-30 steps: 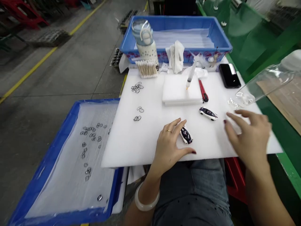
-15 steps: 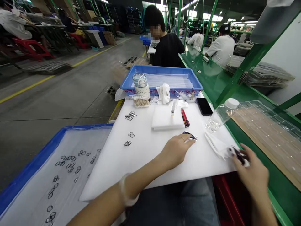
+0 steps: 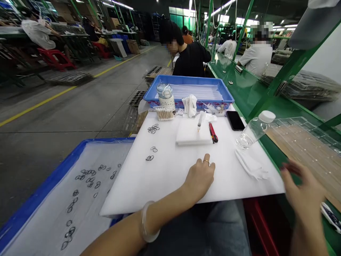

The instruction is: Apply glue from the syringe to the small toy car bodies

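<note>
My left hand [image 3: 200,176] rests on the white foam board [image 3: 165,177] with its fingers curled under; a ring shows on one finger, and whatever the fingers hold is hidden. My right hand [image 3: 303,192] is off the board's right edge, over the green bench [image 3: 269,106]. It is blurred, with fingers stretched out and nothing seen in them. A small white and dark toy car [image 3: 330,217] lies on the bench just right of that wrist. A crumpled white wipe [image 3: 252,167] lies on the board between my hands.
On the board are a foam pad [image 3: 193,137], syringe [image 3: 199,122], red cutter [image 3: 214,132], phone [image 3: 236,121], tilted clear bottle [image 3: 253,133], cotton swabs [image 3: 164,113] and small rings [image 3: 152,129]. A blue bin [image 3: 226,93] stands behind, a blue tray [image 3: 39,192] of rings at left. People sit ahead.
My right hand swung right off the board; its toy car now lies on the bench. My left hand drew back and curled, hiding the car it held. The view has lifted.
</note>
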`<state>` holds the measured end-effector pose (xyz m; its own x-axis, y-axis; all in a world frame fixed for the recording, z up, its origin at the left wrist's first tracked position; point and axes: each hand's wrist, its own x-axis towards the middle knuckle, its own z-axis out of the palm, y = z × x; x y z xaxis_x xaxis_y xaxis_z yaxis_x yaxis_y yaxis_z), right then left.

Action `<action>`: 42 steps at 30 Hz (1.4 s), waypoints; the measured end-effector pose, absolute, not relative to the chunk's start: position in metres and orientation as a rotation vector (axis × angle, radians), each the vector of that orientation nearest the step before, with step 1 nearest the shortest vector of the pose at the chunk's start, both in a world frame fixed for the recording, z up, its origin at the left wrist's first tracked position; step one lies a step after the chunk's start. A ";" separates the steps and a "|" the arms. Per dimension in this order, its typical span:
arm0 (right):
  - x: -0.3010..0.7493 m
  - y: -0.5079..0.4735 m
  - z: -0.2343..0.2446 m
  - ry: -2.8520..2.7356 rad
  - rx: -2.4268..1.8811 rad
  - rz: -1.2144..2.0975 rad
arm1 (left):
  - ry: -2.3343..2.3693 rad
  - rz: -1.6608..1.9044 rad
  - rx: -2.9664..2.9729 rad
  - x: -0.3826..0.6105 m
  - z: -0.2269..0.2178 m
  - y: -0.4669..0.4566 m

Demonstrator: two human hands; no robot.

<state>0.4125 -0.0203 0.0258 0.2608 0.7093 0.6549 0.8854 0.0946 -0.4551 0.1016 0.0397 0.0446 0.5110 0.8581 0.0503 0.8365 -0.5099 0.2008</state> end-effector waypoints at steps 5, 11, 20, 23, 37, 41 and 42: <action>0.238 0.098 0.067 -1.863 -1.254 0.408 | 1.559 0.236 2.415 0.098 0.043 0.011; 0.192 0.182 0.065 -1.921 -1.489 0.611 | 1.334 0.588 2.254 0.073 0.023 0.003; 0.208 0.110 0.080 -1.660 -0.973 0.823 | 1.327 0.999 1.849 0.072 0.011 0.007; 0.214 0.083 0.064 -1.511 -0.997 0.921 | 1.409 1.028 1.732 0.078 0.017 0.010; 0.209 0.041 0.083 -1.465 -0.981 1.231 | 1.463 1.006 1.700 0.077 0.021 0.012; 0.208 0.047 0.071 -1.551 -0.979 1.227 | 1.447 1.021 1.725 0.077 0.020 0.012; 0.208 0.047 0.070 -1.574 -0.974 1.219 | 1.443 1.025 1.730 0.077 0.019 0.012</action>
<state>0.2080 0.0474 0.0701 -0.2918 0.9393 0.1802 0.0608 0.2062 -0.9766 0.0766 0.0120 0.0192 0.0868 0.9838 0.1571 0.4716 -0.1794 0.8634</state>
